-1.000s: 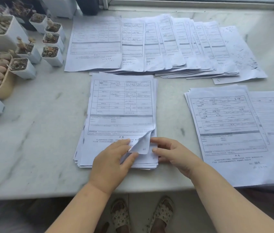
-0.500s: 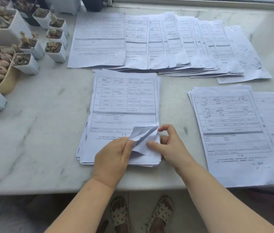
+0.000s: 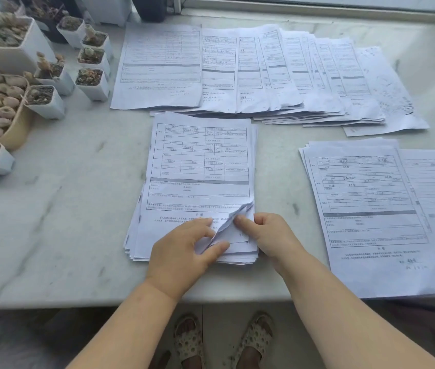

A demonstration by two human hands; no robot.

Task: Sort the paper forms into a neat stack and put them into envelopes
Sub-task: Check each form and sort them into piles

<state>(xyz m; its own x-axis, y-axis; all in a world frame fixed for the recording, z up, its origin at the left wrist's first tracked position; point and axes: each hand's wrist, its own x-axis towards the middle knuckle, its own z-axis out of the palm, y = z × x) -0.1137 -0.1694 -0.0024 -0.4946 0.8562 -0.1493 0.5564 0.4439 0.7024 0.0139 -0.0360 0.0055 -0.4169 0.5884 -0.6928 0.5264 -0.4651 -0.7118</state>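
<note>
A stack of printed paper forms [image 3: 197, 169] lies in the middle of the marble table. The top sheet's lower right corner [image 3: 233, 222] is folded up. My left hand [image 3: 184, 251] pinches that lifted corner between thumb and fingers. My right hand [image 3: 267, 235] rests on the stack's right lower edge, with its fingertips touching the same corner. A fanned row of forms [image 3: 251, 73] lies behind the stack. Another pile of forms [image 3: 371, 209] lies to the right. No envelope is visible.
Several small white pots with succulents [image 3: 88, 83] and a beige planter [image 3: 16, 129] stand at the left. The marble table's front edge [image 3: 77, 302] runs below my arms. A window frame [image 3: 317, 6] borders the back. My sandalled feet [image 3: 221, 339] show below.
The folded corner has risen and flattened a little while my fingers shifted on it. My right hand has moved from beside the corner onto it. The stack itself has not moved.
</note>
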